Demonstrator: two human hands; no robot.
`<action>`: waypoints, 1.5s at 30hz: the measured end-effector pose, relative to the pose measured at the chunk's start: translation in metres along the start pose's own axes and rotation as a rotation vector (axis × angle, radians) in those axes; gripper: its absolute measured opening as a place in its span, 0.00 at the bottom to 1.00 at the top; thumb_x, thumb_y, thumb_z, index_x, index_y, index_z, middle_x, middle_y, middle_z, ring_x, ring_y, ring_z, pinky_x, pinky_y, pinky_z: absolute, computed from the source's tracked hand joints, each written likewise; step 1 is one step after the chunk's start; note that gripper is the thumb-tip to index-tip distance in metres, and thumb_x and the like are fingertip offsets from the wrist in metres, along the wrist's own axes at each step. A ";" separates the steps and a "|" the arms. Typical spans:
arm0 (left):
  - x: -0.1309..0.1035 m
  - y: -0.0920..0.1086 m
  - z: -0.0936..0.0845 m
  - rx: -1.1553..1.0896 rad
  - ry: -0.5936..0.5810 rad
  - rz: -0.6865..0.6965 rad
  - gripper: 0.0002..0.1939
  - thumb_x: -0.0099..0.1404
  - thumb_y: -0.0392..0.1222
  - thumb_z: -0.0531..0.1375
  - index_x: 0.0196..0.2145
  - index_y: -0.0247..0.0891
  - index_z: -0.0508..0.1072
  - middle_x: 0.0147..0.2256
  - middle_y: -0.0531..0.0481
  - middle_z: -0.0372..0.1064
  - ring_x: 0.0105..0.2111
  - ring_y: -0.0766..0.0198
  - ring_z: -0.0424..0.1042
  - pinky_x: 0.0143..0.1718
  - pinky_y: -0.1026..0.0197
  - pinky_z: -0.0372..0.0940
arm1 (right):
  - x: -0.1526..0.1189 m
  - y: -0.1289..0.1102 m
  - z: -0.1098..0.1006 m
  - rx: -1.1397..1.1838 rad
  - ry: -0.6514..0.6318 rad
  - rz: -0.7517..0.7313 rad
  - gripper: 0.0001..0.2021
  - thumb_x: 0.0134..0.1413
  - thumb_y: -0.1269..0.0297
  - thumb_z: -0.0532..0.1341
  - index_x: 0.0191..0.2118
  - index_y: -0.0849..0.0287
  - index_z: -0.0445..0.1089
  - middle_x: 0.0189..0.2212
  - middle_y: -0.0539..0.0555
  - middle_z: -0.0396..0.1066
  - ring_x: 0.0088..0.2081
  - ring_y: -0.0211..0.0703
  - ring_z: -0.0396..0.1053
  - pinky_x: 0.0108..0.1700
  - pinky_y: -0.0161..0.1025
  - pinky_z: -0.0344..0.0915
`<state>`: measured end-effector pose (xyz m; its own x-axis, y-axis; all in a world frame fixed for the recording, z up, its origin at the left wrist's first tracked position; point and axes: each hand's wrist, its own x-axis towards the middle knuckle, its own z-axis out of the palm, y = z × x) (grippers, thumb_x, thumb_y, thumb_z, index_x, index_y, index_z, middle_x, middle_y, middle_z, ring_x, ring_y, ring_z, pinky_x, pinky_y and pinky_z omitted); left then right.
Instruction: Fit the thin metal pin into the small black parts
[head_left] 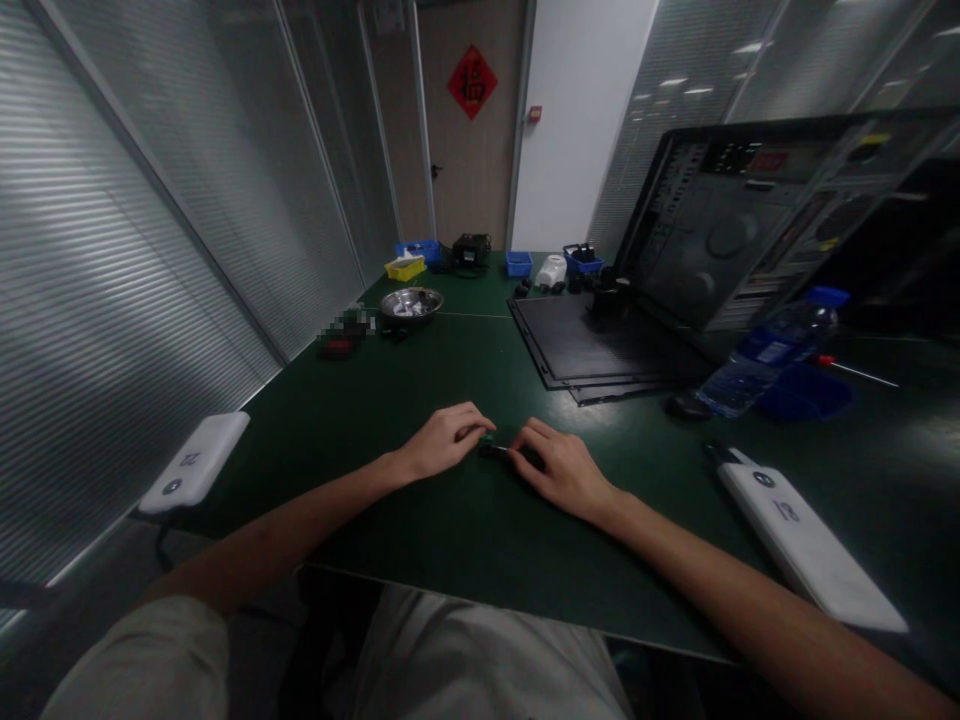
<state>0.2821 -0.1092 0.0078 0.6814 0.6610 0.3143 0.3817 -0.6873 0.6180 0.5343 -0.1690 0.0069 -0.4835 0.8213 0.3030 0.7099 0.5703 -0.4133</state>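
Observation:
Over the front middle of the green table (450,380), my left hand (448,440) pinches a small part with green and black on it (487,441) between thumb and fingers. Too little of this part shows to name it. Close on its right, my right hand (559,465) is closed around a tool with a thin metal shaft (502,449). The shaft points left and its tip meets the dark part. Inside my right fingers the tool's other end is hidden.
White power banks lie at the left edge (196,462) and at the right (810,545). Black flat panels (592,340), an open computer case (727,230) and a tilted water bottle (772,355) occupy the right. Farther back stand a metal bowl (390,311) and blue bins (518,264).

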 end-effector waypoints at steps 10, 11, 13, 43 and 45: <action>-0.002 0.004 -0.003 0.040 -0.060 0.094 0.07 0.72 0.41 0.61 0.44 0.39 0.78 0.44 0.45 0.74 0.48 0.56 0.70 0.53 0.54 0.65 | -0.001 0.003 -0.002 0.065 0.054 0.042 0.07 0.70 0.61 0.57 0.42 0.54 0.71 0.39 0.52 0.70 0.32 0.39 0.68 0.34 0.37 0.61; -0.002 0.004 -0.004 0.051 -0.049 0.089 0.06 0.72 0.40 0.61 0.43 0.39 0.78 0.45 0.45 0.74 0.49 0.56 0.70 0.54 0.53 0.65 | -0.001 0.003 -0.002 0.064 0.050 0.041 0.07 0.70 0.61 0.57 0.42 0.54 0.71 0.39 0.52 0.70 0.32 0.39 0.68 0.35 0.37 0.62; -0.002 0.004 -0.004 0.060 -0.046 0.081 0.06 0.72 0.39 0.61 0.44 0.39 0.77 0.46 0.45 0.74 0.50 0.56 0.70 0.55 0.53 0.65 | -0.001 0.002 -0.003 0.065 0.046 0.043 0.07 0.71 0.61 0.57 0.42 0.55 0.71 0.39 0.52 0.70 0.32 0.39 0.68 0.35 0.37 0.63; -0.015 -0.080 -0.085 0.617 -0.009 -0.406 0.18 0.75 0.39 0.54 0.59 0.36 0.71 0.53 0.40 0.71 0.52 0.52 0.71 0.53 0.53 0.66 | -0.002 0.003 -0.004 0.093 0.028 0.021 0.09 0.72 0.59 0.57 0.42 0.55 0.72 0.39 0.52 0.70 0.32 0.38 0.68 0.34 0.37 0.63; -0.019 -0.092 -0.096 0.715 0.008 -0.517 0.18 0.74 0.38 0.53 0.58 0.36 0.71 0.53 0.39 0.71 0.52 0.52 0.71 0.52 0.54 0.66 | -0.002 0.003 -0.004 0.095 0.023 0.021 0.08 0.71 0.60 0.57 0.42 0.55 0.72 0.39 0.51 0.70 0.32 0.38 0.68 0.34 0.37 0.63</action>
<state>0.1737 -0.0295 0.0142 0.3118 0.9417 0.1265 0.9423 -0.3235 0.0864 0.5394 -0.1691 0.0083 -0.4560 0.8332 0.3128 0.6675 0.5527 -0.4989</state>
